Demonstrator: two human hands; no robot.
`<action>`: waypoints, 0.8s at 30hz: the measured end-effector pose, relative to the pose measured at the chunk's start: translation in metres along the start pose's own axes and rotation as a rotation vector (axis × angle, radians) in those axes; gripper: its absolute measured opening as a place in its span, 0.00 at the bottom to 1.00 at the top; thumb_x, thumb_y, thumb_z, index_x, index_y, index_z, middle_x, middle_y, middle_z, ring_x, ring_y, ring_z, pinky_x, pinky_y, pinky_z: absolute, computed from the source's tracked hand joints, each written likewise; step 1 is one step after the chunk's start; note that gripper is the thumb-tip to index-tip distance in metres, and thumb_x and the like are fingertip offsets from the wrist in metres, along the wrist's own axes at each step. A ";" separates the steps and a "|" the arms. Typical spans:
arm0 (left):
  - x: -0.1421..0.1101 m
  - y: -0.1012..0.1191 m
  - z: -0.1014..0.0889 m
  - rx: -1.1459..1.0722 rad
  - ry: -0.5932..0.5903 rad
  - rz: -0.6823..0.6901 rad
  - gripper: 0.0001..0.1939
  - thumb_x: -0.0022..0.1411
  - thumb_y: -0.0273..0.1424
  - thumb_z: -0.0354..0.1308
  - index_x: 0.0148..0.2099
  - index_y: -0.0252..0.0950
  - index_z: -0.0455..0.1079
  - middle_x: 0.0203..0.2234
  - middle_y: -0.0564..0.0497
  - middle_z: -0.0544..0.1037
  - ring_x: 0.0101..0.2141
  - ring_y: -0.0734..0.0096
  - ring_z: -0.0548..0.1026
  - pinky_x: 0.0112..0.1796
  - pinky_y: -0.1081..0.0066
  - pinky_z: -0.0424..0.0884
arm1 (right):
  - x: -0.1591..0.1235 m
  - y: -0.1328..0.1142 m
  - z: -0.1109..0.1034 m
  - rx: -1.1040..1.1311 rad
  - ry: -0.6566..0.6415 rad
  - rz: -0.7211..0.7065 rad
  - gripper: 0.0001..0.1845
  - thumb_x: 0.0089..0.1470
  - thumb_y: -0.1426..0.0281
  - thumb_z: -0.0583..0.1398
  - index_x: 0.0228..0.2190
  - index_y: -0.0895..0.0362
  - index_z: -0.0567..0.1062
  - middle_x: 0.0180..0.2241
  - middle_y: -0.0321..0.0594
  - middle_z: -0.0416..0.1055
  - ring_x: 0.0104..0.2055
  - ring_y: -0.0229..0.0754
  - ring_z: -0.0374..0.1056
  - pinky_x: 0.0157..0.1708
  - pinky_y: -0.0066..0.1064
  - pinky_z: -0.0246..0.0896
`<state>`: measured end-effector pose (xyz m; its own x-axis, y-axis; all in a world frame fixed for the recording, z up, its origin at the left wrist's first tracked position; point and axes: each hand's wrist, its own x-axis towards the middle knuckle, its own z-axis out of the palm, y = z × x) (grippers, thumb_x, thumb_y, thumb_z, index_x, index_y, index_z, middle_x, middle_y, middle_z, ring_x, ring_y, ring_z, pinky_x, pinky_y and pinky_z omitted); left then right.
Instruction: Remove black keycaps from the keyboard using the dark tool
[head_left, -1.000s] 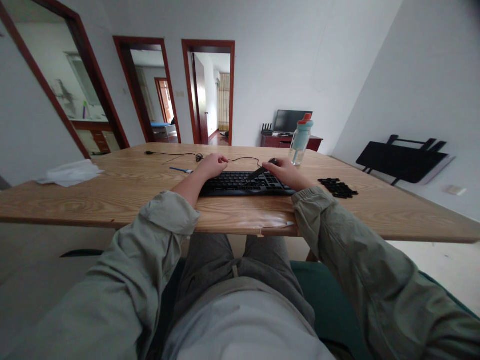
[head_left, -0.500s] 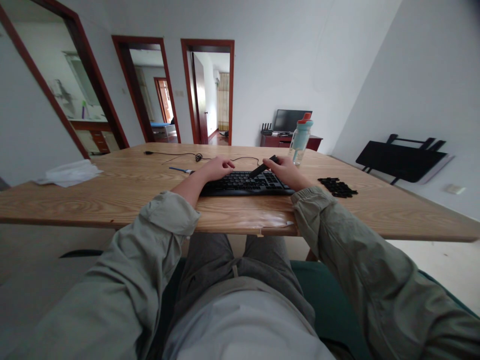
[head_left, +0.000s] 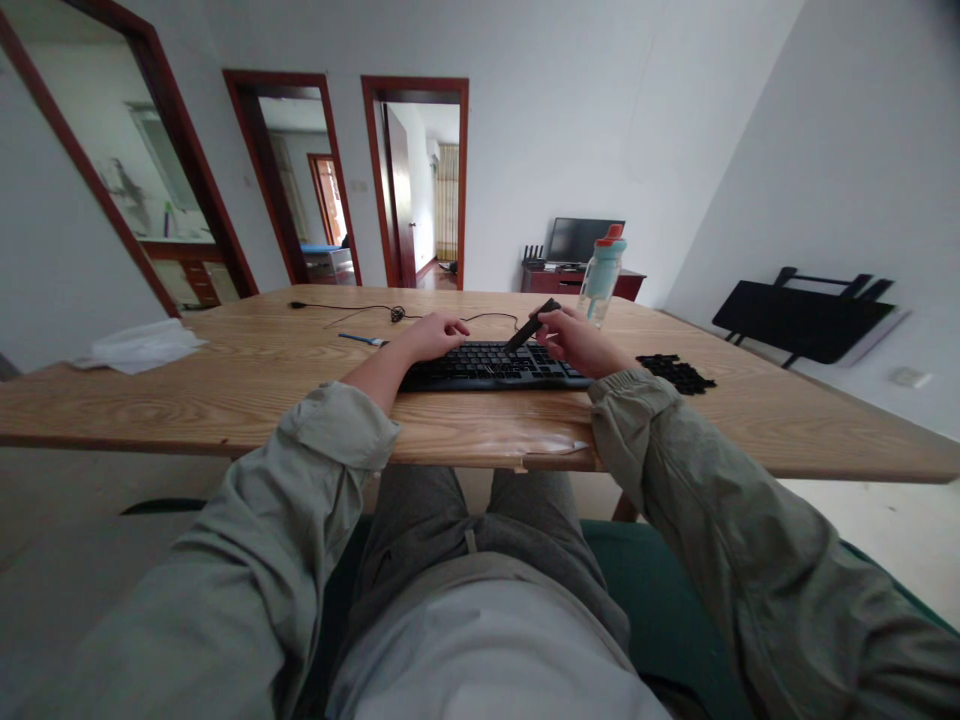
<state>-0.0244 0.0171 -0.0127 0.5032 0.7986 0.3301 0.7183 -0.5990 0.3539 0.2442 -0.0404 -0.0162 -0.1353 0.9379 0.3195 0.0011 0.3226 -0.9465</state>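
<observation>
A black keyboard lies on the wooden table in front of me. My left hand rests on the keyboard's far left corner, fingers curled over its edge. My right hand hovers over the keyboard's right end and grips a slim black tool, tilted so that its lower tip points down at the keys. A pile of loose black keycaps lies on the table just right of the keyboard.
A teal bottle with a red cap stands behind the keyboard. A thin black cable and a blue pen lie at the far left, white cloth at the left edge. A folded black chair leans on the right wall.
My right hand has lifted off the keyboard and raised the black tool to a steeper tilt. My left hand has shifted slightly and its fingers have loosened.
</observation>
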 end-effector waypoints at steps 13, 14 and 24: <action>-0.002 0.005 -0.002 -0.002 -0.013 -0.010 0.18 0.61 0.33 0.56 0.50 0.33 0.78 0.37 0.47 0.81 0.35 0.68 0.77 0.42 0.72 0.71 | -0.002 0.005 0.005 -0.088 -0.117 0.019 0.18 0.54 0.54 0.64 0.38 0.55 0.72 0.24 0.33 0.66 0.18 0.29 0.53 0.14 0.22 0.45; -0.002 0.005 -0.002 0.000 -0.014 -0.011 0.18 0.61 0.34 0.56 0.50 0.34 0.78 0.37 0.47 0.81 0.35 0.68 0.77 0.42 0.71 0.71 | 0.000 0.007 0.005 -0.081 -0.106 0.027 0.18 0.53 0.55 0.64 0.38 0.55 0.72 0.24 0.32 0.65 0.18 0.30 0.52 0.15 0.22 0.45; -0.002 0.006 -0.003 0.013 -0.015 -0.007 0.18 0.60 0.34 0.56 0.49 0.34 0.78 0.38 0.46 0.81 0.37 0.66 0.77 0.42 0.71 0.71 | 0.004 0.010 0.002 -0.134 -0.037 0.066 0.13 0.53 0.57 0.62 0.34 0.53 0.71 0.22 0.32 0.62 0.19 0.34 0.54 0.16 0.26 0.45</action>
<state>-0.0228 0.0112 -0.0085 0.5055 0.8036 0.3141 0.7279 -0.5926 0.3448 0.2415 -0.0336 -0.0246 -0.1667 0.9532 0.2524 0.1433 0.2767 -0.9502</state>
